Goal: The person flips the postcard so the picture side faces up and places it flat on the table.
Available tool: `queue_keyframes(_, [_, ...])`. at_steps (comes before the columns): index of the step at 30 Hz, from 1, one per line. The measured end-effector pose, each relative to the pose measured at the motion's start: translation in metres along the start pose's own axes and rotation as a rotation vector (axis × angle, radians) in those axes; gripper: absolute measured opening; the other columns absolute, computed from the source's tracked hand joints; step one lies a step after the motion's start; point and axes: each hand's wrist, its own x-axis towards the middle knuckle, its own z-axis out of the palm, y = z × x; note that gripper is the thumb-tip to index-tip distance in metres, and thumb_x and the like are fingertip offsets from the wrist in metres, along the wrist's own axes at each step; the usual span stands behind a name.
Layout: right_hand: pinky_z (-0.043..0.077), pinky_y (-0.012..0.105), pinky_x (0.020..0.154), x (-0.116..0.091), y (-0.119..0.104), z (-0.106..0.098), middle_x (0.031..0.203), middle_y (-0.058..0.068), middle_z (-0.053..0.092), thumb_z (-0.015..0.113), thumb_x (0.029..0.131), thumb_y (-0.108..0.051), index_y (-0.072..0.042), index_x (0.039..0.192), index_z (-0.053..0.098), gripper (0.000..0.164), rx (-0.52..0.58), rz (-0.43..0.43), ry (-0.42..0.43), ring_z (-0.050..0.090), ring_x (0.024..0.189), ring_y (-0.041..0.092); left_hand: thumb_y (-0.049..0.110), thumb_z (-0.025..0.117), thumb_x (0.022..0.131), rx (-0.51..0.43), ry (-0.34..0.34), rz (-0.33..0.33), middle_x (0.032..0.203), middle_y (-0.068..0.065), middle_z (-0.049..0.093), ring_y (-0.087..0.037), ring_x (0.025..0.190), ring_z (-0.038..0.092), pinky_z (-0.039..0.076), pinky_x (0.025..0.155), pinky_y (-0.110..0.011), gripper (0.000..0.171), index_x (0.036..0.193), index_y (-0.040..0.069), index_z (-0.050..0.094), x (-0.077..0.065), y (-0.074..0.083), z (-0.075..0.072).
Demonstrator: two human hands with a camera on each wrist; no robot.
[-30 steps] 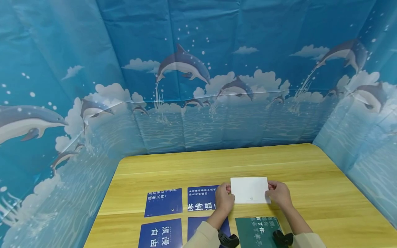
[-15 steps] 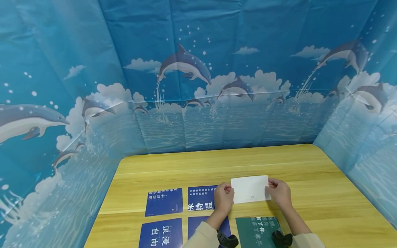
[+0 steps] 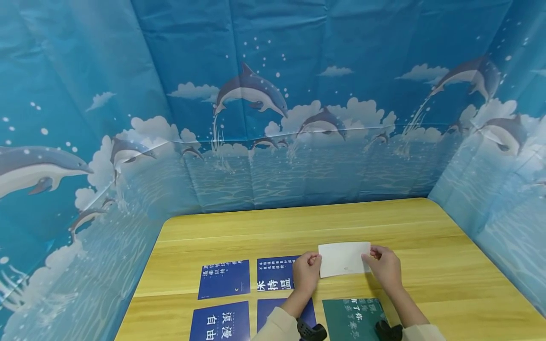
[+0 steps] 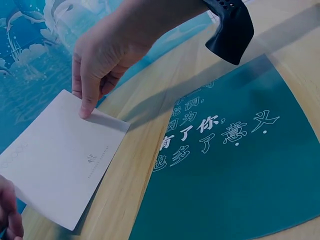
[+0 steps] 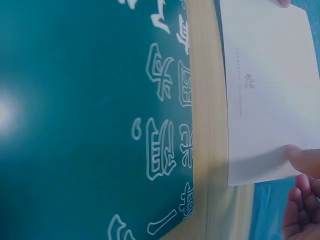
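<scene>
A white card (image 3: 344,259) with a small grey mark near its lower edge is held flat-side up between both hands, over the wooden table. My left hand (image 3: 306,274) pinches its left edge; in the left wrist view only some of that hand's fingers (image 4: 9,209) show at the frame's border. At the opposite edge, my right hand (image 3: 385,269) grips the card with the thumb on top and fingers beneath, as the left wrist view shows. Close in front of the white card lies a green card (image 3: 354,319) with white lettering, partly covered by the right wrist's black strap.
Left of the hands, blue cards with white lettering lie in rows: an upper-left card (image 3: 224,280), a card (image 3: 273,277) partly behind my left hand, and others nearer. The yellow wooden table (image 3: 264,227) ends against a blue dolphin-print curtain (image 3: 273,175).
The white card has tilted and bowed slightly, its right side first rising a little. My right thumb has slid further onto its face. The other cards stay put.
</scene>
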Motion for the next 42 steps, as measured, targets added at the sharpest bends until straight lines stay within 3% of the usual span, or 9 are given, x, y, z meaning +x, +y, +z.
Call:
queue_keyframes(6, [0.044,0.029,0.056,-0.002,-0.001,0.002,0.075,0.014,0.057,0.072,0.076,-0.003,0.015,0.100,0.061,0.032,-0.003,-0.061,0.033,0.049,0.068,0.025,0.007,0.062,0.085,-0.101,-0.071,-0.074,0.057,0.003,0.061,-0.008,0.049,0.052,0.034,0.042,-0.019,0.011,0.089,0.001,0.070,-0.001,0.006,-0.003])
queue_keyframes(9, [0.045,0.025,0.054,0.001,0.016,0.011,0.074,0.010,0.059,0.072,0.078,-0.007,0.012,0.102,0.061,0.032,-0.027,-0.112,0.057,0.050,0.065,0.021,0.008,0.060,0.087,-0.140,-0.104,-0.118,0.064,0.000,0.065,-0.014,0.052,0.054,0.032,0.043,-0.019,0.014,0.093,0.000,0.069,-0.001,0.006,-0.005])
queue_keyframes(15, [0.043,0.018,0.053,0.011,0.058,0.033,0.077,0.007,0.060,0.069,0.083,-0.018,0.008,0.104,0.061,0.034,-0.020,-0.143,0.080,0.050,0.066,0.016,0.012,0.060,0.088,-0.236,-0.133,-0.236,0.070,-0.002,0.067,-0.013,0.069,0.060,0.043,0.057,-0.021,0.017,0.096,0.000,0.069,-0.001,0.001,-0.005])
queue_keyframes(22, [0.045,0.027,0.053,-0.005,0.002,0.002,0.081,0.017,0.061,0.061,0.086,-0.009,0.014,0.101,0.061,0.027,0.118,-0.029,0.006,0.052,0.070,0.023,0.015,0.056,0.090,-0.269,-0.135,-0.300,0.069,-0.004,0.067,-0.012,0.070,0.060,0.043,0.067,-0.023,0.021,0.089,0.000,0.070,0.000,0.001,-0.008])
queue_keyframes(25, [0.044,0.027,0.052,-0.007,-0.004,-0.004,0.083,0.018,0.062,0.056,0.090,-0.011,0.015,0.101,0.060,0.028,0.133,0.003,-0.043,0.052,0.070,0.021,0.014,0.055,0.090,-0.284,-0.143,-0.315,0.068,-0.006,0.067,-0.013,0.068,0.059,0.041,0.071,-0.024,0.023,0.079,0.000,0.070,0.001,0.001,-0.010])
queue_keyframes(31, [0.046,0.021,0.054,-0.005,0.007,-0.004,0.090,0.020,0.063,0.053,0.093,-0.021,0.014,0.105,0.059,0.038,0.228,0.069,-0.123,0.057,0.075,0.016,0.014,0.056,0.087,-0.300,-0.164,-0.379,0.066,-0.005,0.067,-0.016,0.066,0.062,0.044,0.073,-0.025,0.025,0.070,0.001,0.068,0.002,0.001,-0.013])
queue_keyframes(35, [0.047,0.017,0.055,0.000,0.034,0.009,0.090,0.016,0.064,0.055,0.091,-0.035,0.014,0.108,0.057,0.052,0.315,0.113,-0.147,0.059,0.075,0.006,0.014,0.056,0.084,-0.310,-0.167,-0.431,0.065,-0.004,0.067,-0.016,0.066,0.063,0.045,0.072,-0.024,0.023,0.069,0.001,0.068,0.002,0.000,-0.014])
queue_keyframes(38, [0.048,0.015,0.062,0.003,0.048,0.015,0.091,0.012,0.064,0.055,0.089,-0.041,0.013,0.110,0.057,0.057,0.356,0.144,-0.155,0.059,0.075,0.002,0.013,0.055,0.083,-0.310,-0.170,-0.423,0.064,-0.005,0.066,-0.016,0.064,0.062,0.044,0.072,-0.024,0.023,0.068,0.001,0.068,0.002,-0.001,-0.014])
queue_keyframes(42, [0.049,0.018,0.068,0.000,0.037,0.006,0.090,0.009,0.066,0.053,0.091,-0.039,0.015,0.112,0.055,0.058,0.431,0.178,-0.187,0.060,0.078,0.003,0.012,0.056,0.082,-0.308,-0.182,-0.411,0.062,-0.005,0.066,-0.017,0.062,0.062,0.045,0.073,-0.024,0.022,0.068,0.000,0.069,0.002,0.000,-0.015])
